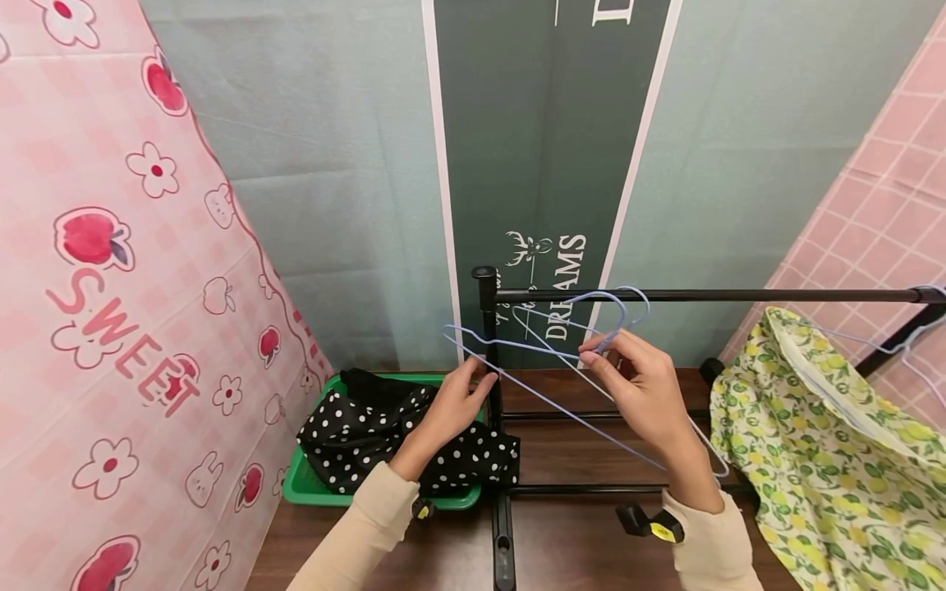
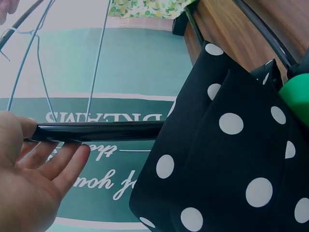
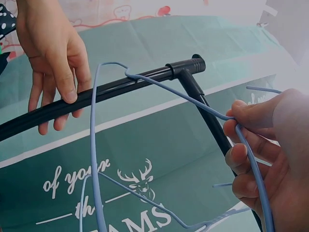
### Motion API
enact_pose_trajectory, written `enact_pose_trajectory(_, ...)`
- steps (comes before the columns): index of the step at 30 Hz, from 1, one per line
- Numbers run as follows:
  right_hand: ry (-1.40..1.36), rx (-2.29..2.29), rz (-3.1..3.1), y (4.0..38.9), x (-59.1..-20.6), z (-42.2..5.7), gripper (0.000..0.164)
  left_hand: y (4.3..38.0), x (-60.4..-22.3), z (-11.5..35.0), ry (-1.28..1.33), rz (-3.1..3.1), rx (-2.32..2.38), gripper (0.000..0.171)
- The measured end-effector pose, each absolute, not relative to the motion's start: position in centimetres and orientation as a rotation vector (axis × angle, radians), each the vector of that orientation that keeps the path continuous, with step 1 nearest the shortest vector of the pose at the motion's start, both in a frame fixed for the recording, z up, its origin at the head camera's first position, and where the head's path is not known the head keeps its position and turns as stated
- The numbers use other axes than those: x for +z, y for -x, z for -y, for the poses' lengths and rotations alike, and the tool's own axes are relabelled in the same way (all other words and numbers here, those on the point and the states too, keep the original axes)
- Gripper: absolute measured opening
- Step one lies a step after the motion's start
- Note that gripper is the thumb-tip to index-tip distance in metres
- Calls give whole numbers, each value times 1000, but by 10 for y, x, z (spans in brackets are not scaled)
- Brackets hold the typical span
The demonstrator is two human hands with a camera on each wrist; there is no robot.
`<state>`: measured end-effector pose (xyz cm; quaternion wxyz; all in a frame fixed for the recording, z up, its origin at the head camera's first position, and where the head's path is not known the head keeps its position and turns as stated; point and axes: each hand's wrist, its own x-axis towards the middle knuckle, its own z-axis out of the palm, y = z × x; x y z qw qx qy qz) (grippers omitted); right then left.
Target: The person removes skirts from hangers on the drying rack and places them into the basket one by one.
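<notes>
In the head view my right hand (image 1: 646, 390) pinches a blue wire hanger (image 3: 95, 145) below its hook. The hanger's shoulder reaches left across the black upright post (image 3: 43, 113) of a clothes rack. My left hand (image 1: 454, 406) is at that post, thumb on one side and loosely extended fingers on the other, as the right wrist view shows. A second wire hanger shows behind the first, close to the rail. Below my left hand, black cloth with white polka dots (image 1: 340, 435) lies bunched in a green basket (image 1: 296, 486).
The rack's black rail (image 1: 709, 295) runs right from the post top. A lemon-print garment (image 1: 820, 427) hangs at the right, with another blue hanger (image 1: 905, 345) beside it. Lower bars cross above the brown wood-look floor (image 1: 569, 542). Printed curtains stand behind and left.
</notes>
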<state>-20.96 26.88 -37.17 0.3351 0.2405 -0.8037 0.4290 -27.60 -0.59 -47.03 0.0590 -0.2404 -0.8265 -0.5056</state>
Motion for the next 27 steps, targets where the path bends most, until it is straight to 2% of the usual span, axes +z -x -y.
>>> enact_pose_trajectory(5, -597, 1107, 2138, 206, -371, -274, 19, 276, -471, 5, 724, 2512, -1547, 28)
enact_pose_trajectory(11, -588, 1069, 2136, 205, -373, -283, 12, 276, -472, 3, 722, 2508, -1554, 24)
enact_pose_trajectory(27, -554, 1024, 2125, 201, -375, -306, 26, 277, -473, 3, 741, 2491, -1579, 24)
